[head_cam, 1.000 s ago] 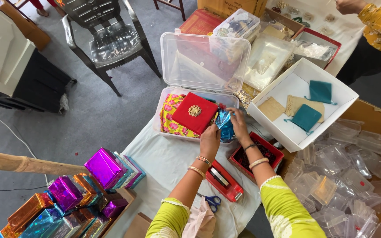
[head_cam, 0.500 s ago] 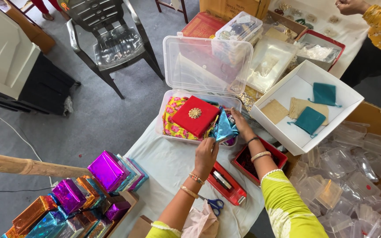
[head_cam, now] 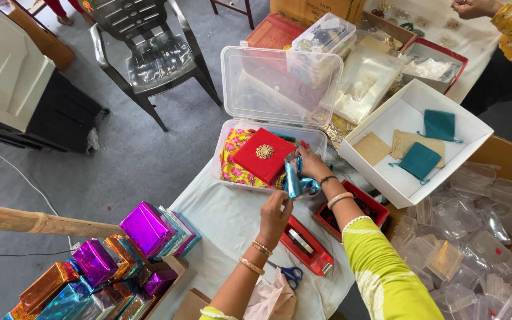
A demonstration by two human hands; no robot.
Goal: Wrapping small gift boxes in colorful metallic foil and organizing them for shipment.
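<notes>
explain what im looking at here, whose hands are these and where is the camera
The picture comes from one camera worn on a person's head, looking down, so the two arms in yellow-green sleeves are that person's own. The right hand holds a shiny blue foil-wrapped piece at the edge of an open clear plastic box, and the left hand touches the foil from below. In the box lies a red square box with a gold ornament. On the white-covered table are a red tape dispenser, blue-handled scissors, a white tray with teal pouches and many clear plastic containers. Shiny wrapped gift boxes are stacked at lower left. The hand at top right belongs to another person.
</notes>
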